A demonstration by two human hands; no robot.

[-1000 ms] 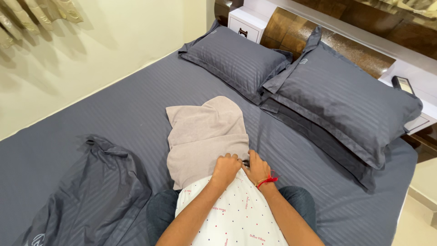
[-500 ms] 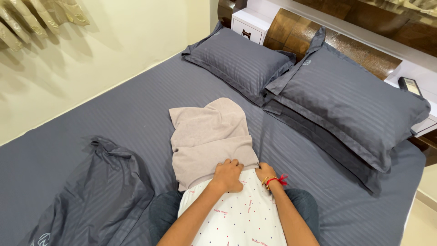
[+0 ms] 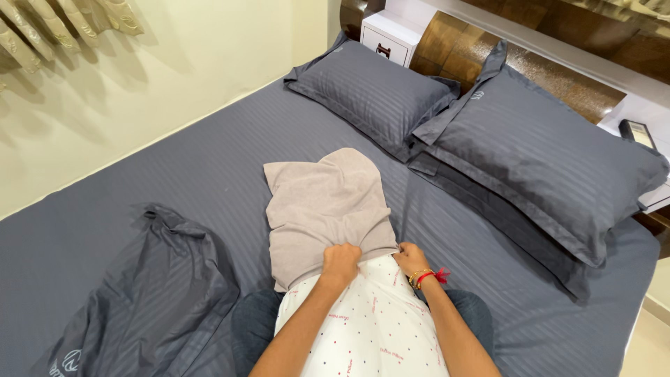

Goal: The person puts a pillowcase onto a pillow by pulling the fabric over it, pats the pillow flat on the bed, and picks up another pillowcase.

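I saw both bare forearms reaching forward from the bottom of the head view, angled inward so the hands met near the middle. The left hand [image 3: 341, 262] was curled into a loose fist, knuckles up, fingers folded under and clenched. The right hand [image 3: 410, 257] lay just beside it, a narrow gap between them, its fingers bent down and partly hidden from me, so I could not tell how tightly it gripped. The right wrist carried a red thread and a beaded band. Both elbows stayed low and out of sight, and both wrists looked fairly straight.
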